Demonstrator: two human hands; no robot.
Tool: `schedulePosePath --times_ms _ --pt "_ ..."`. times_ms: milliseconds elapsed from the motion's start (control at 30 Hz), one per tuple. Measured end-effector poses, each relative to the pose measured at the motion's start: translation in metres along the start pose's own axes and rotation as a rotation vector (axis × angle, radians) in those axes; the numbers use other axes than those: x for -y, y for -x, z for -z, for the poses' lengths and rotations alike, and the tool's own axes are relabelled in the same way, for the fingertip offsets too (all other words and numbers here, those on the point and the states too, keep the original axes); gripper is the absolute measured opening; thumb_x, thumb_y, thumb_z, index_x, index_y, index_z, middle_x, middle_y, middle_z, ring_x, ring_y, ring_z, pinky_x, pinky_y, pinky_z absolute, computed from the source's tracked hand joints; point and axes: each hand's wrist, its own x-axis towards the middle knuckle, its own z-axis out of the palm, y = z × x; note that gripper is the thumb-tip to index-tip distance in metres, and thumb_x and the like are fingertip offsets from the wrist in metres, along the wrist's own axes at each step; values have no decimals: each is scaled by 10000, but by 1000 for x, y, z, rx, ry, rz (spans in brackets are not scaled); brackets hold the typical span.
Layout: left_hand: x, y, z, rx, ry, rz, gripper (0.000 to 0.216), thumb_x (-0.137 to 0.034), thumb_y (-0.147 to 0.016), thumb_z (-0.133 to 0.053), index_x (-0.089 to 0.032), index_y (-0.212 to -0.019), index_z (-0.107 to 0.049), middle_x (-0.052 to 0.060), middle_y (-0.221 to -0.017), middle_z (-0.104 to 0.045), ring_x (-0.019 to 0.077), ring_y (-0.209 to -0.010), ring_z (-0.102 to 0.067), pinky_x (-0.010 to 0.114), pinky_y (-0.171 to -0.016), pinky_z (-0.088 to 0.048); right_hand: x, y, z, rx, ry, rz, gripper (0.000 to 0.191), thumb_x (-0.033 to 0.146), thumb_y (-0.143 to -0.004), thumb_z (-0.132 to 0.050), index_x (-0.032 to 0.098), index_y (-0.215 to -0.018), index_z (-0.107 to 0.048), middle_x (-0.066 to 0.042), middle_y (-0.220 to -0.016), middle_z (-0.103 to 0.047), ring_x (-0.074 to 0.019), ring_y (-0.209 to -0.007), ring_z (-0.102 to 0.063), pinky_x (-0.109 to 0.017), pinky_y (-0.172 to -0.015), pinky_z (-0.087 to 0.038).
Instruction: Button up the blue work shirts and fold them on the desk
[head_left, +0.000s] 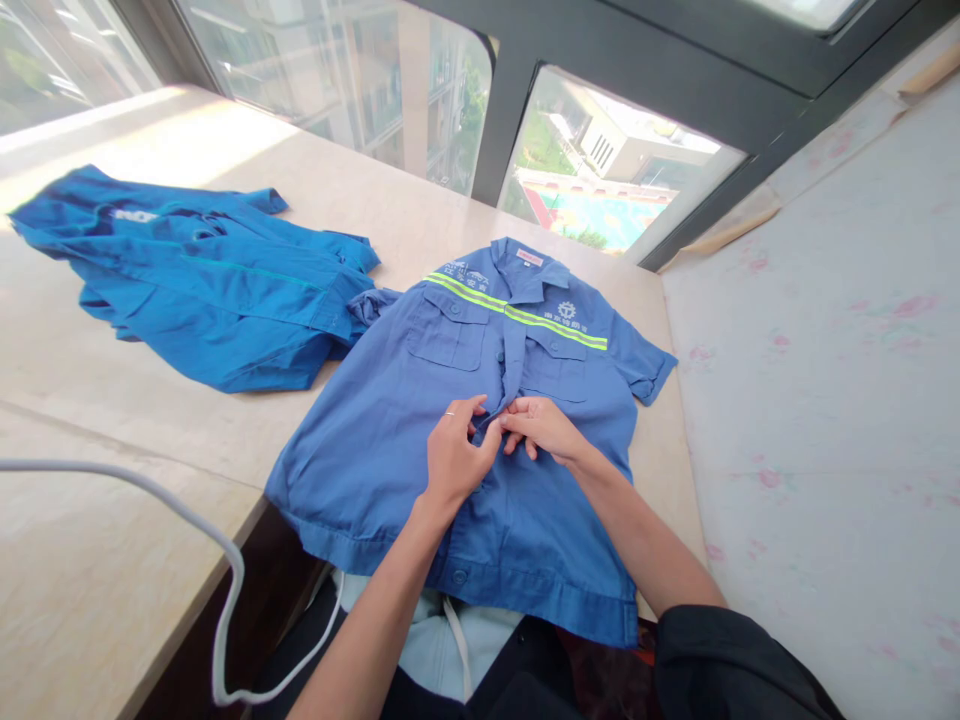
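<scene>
A blue short-sleeved work shirt (375, 460) lies front side up, its collar towards the window and its hem hanging over the near edge of the sill. A yellow-green reflective stripe crosses its chest above two flap pockets. At the middle of the front placket, my left hand (459, 447) pinches the fabric edge; a ring shows on one finger. Close against it, my right hand (541, 424) pinches the same placket from the other side. The fingertips meet there, and whatever button lies between them is hidden. Another button (460, 577) shows near the hem.
A second, brighter blue garment (247, 310) lies crumpled to the left on the pale stone sill (90, 420). A white cable (217, 620) loops over the sill's front edge. Windows (337, 90) stand behind, and a floral-papered wall (810, 400) closes the right side.
</scene>
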Motion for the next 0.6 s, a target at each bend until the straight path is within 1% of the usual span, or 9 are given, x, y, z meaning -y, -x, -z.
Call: schedulePosePath --times_ms 67,100,167,233,400,600 --pt "-2 -1 1 -18 17 29 335 -256 -831 -661 -170 -1155 -635 28 -938 -674 106 -655 -544 236 -669 -466 -1 -1 -1 -3 1 0 208 307 -770 -725 137 -805 -611 -105 -856 -765 -134 -521 -688 -126 -259 -382" --pt "-3 -3 2 -7 13 35 298 -259 -834 -659 -174 -1120 -653 25 -922 -674 105 -651 -541 234 -667 -460 -2 -1 -2 -7 1 -1 206 307 -781 -720 138 -809 -605 -109 -860 -765 -135 -520 -689 -126 -258 -381" --pt "-6 -7 3 46 -25 38 194 -268 -846 -651 -189 -1017 -695 20 -892 -686 112 -666 -553 238 -676 -450 -3 -2 -2 -14 2 -3 208 309 -801 -714 141 -815 -592 -113 -853 -764 -136 -516 -690 -126 -254 -376" --pt "-9 -12 6 110 -74 51 149 -275 -856 -643 -200 -959 -720 22 -891 -705 125 -695 -578 245 -686 -444 -4 -3 -3 -15 4 -4 210 313 -818 -707 145 -815 -581 -113 -847 -764 -136 -511 -689 -126 -251 -370" --pt "-10 -21 8 202 -137 89 169 -257 -900 -586 -204 -896 -747 39 -876 -736 158 -782 -639 260 -729 -447 -4 -2 -3 0 11 7 188 297 -846 -686 149 -815 -575 -111 -854 -766 -136 -532 -697 -127 -267 -388" --pt "-8 -21 4 173 -150 161 197 -276 -914 -553 -210 -920 -739 47 -937 -753 184 -860 -666 278 -773 -457 0 0 -4 -1 18 -13 95 215 -878 -626 149 -830 -578 -101 -851 -769 -137 -556 -708 -123 -284 -397"
